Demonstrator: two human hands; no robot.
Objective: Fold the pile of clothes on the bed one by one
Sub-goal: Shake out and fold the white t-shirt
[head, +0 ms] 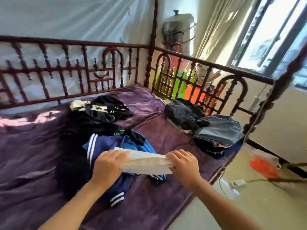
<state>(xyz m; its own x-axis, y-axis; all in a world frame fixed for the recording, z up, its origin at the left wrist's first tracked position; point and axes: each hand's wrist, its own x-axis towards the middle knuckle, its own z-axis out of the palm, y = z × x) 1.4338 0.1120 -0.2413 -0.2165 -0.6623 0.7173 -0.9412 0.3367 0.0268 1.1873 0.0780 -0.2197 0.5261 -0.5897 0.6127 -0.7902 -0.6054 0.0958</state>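
A white garment (146, 161), folded into a narrow strip, is stretched between my hands above the bed. My left hand (108, 165) grips its left end and my right hand (183, 163) grips its right end. Under it lies a navy and blue jacket (114, 145) with white stripes. Behind that sprawls a loose pile of black clothes (98, 117) with a white piece on top. Two stacks of folded clothes sit at the right: a dark one (184, 113) and a grey-blue one (219, 131).
The bed has a purple cover (29, 146) and a dark red wooden railing (66, 72) at the back and right. The bed's right edge drops to a tiled floor (249, 205) with a red object (264, 166) and cables. A window (274, 30) is at the upper right.
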